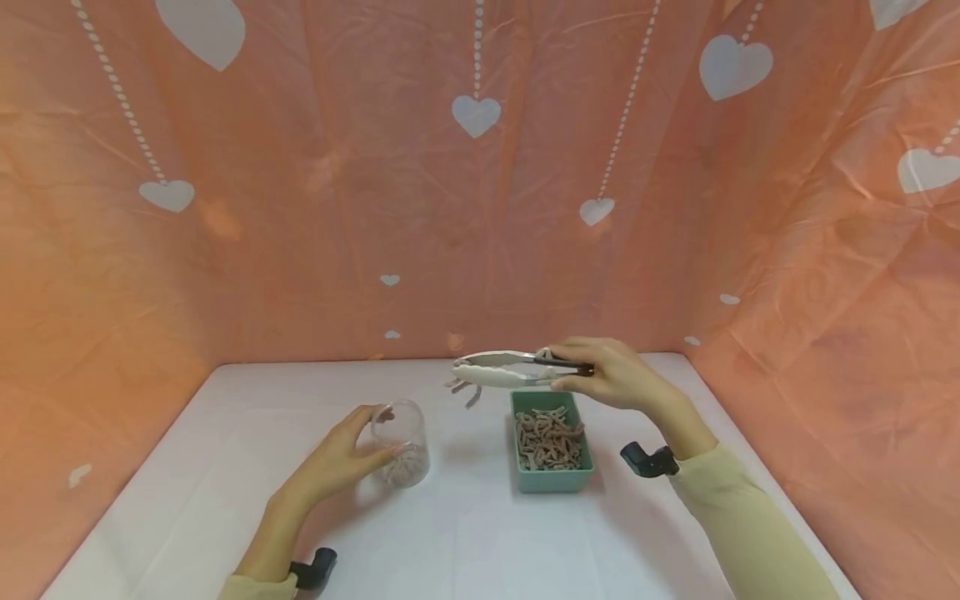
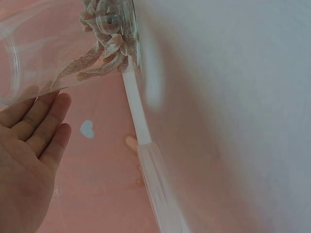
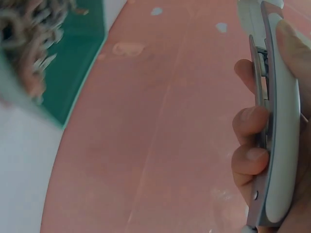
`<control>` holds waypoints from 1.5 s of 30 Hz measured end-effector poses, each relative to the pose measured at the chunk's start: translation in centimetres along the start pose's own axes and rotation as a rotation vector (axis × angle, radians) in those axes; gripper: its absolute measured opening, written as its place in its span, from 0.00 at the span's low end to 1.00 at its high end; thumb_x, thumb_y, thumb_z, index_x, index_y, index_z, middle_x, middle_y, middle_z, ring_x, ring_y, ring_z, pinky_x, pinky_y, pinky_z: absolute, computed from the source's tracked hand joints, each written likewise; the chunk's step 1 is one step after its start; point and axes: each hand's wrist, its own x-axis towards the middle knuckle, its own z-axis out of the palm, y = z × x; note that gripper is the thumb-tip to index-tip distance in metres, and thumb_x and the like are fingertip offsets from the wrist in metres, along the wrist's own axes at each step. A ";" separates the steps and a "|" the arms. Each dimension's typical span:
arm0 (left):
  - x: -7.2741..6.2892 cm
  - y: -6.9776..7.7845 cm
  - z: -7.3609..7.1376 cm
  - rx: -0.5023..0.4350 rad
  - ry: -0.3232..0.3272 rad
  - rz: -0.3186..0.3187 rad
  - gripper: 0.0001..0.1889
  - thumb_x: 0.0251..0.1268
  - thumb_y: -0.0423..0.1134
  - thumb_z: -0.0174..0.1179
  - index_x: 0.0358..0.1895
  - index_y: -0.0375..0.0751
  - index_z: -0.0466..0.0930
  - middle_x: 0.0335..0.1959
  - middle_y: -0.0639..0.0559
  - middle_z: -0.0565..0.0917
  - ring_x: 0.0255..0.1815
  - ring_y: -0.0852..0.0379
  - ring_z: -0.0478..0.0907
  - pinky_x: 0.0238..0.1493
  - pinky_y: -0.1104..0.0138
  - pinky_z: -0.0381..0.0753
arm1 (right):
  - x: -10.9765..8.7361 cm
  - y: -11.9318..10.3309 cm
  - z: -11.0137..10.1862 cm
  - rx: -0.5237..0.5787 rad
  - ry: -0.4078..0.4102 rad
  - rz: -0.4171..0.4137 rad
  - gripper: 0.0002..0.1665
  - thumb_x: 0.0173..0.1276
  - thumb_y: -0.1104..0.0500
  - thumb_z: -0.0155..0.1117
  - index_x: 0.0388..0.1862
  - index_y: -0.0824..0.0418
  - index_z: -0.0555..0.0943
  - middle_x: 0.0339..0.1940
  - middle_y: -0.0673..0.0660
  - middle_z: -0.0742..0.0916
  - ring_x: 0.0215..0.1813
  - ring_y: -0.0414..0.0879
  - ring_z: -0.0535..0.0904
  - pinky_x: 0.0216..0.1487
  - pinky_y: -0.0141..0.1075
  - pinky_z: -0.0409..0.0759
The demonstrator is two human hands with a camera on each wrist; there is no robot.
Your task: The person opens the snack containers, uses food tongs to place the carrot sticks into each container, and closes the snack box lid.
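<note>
My left hand holds a clear jar around its side, thumb in front and fingers behind. Inside it, brown dried strips lie in a small heap at the bottom. My right hand grips tongs with pale tips, pinched nearly together. A few brown strips hang from those tips, between the jar and a green box and above the table. In the right wrist view the fingers curl round the tongs' light-coloured handle.
The rectangular green box, holding many brown strips, stands on the white table right of the jar. An orange cloth with white hearts walls the table at the back and both sides. Each wrist wears a black camera mount.
</note>
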 end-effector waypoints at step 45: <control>-0.1 -0.1 0.0 0.001 0.010 0.030 0.32 0.66 0.52 0.72 0.67 0.41 0.74 0.65 0.43 0.80 0.72 0.36 0.72 0.72 0.35 0.67 | 6.1 -2.9 7.4 -0.062 -0.159 -0.088 0.31 0.67 0.44 0.75 0.67 0.53 0.84 0.55 0.48 0.88 0.39 0.36 0.77 0.43 0.37 0.80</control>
